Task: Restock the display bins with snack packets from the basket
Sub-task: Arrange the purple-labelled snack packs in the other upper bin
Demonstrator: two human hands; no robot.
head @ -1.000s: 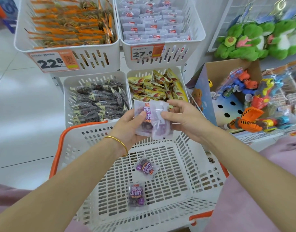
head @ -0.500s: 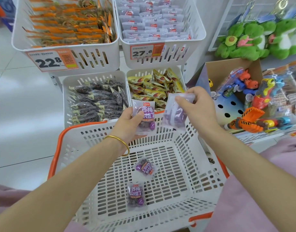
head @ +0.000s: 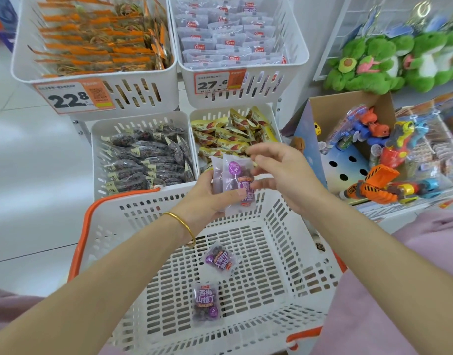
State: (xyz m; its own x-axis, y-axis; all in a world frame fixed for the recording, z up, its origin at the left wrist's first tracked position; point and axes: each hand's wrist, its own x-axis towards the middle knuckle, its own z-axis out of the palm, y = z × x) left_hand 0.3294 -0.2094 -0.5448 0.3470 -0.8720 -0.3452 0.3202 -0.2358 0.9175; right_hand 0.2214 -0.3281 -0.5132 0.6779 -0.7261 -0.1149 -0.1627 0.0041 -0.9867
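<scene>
Step in hand: stacking loose packets into one bundle before binning them. The left hand [head: 207, 198] (gold bracelet [head: 180, 221] on the wrist) holds two purple snack packets upright over the basket's far rim, its grip curled round their lower halves, the front packet [head: 239, 180] overlapping the back packet [head: 216, 170]. The right hand [head: 284, 175] is just beside them, grip loosely spread, thumb and one fingertip touching the front packet's right edge.

To do it well: square the edges, keep the left thumb firm on the slick film, then carry the stack to the matching bin. That is probably the top right bin [head: 266, 83] with the 27.6 tag [head: 215, 83]; its pale packets look alike, not certain. Two more packets [head: 220, 258] [head: 205, 303] lie flat on the basket [head: 169, 198] floor, yet to be picked.

Room, left to right: pale tiled floor [head: 28, 162]; top left bin [head: 148, 93] with orange packs; lower left bin [head: 143, 121] with dark packs; lower right bin [head: 212, 111] with yellow packs; a cardboard box [head: 348, 103] of plastic toys; green plush toys [head: 369, 60] on a wire rack. No surface under the basket is visible.
</scene>
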